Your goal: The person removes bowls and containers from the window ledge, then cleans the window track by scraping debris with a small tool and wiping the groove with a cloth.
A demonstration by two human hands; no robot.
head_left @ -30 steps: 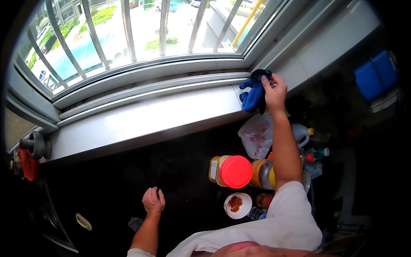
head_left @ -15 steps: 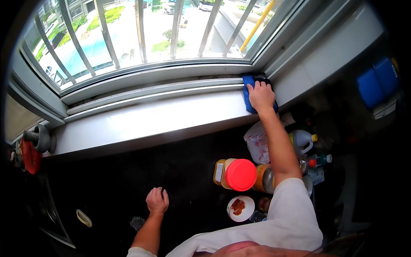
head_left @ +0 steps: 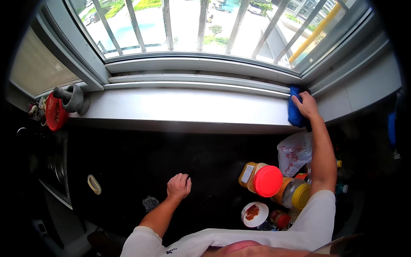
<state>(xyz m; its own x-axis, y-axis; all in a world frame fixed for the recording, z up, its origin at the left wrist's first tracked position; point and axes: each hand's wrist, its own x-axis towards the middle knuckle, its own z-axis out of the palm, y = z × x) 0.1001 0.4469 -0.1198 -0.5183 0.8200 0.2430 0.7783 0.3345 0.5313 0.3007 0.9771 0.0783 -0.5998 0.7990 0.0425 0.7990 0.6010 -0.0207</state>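
At the right end of the white window sill (head_left: 184, 105), my right hand (head_left: 306, 106) presses on a bunched blue and black cloth (head_left: 294, 112), its fingers curled over the dark part. The blue part shows left of the hand. My left hand (head_left: 179, 186) rests on the black countertop (head_left: 128, 162) with its fingers curled closed; whatever is inside them, if anything, is hidden. Near my left wrist lies a grey scouring pad (head_left: 150, 203).
Red-lidded jar (head_left: 268, 181), yellow-lidded jar (head_left: 301, 196), plastic bag (head_left: 294, 152) and a bowl of red flakes (head_left: 254, 214) stand at the right. A stone mortar (head_left: 75, 100) and red basket (head_left: 55, 112) are at the sill's left; an oval ring (head_left: 93, 184) lies below.
My right hand went from pinching up the blue and black cloth to pressing it on the sill's right end. The view has turned right. My left hand stays closed on the countertop.
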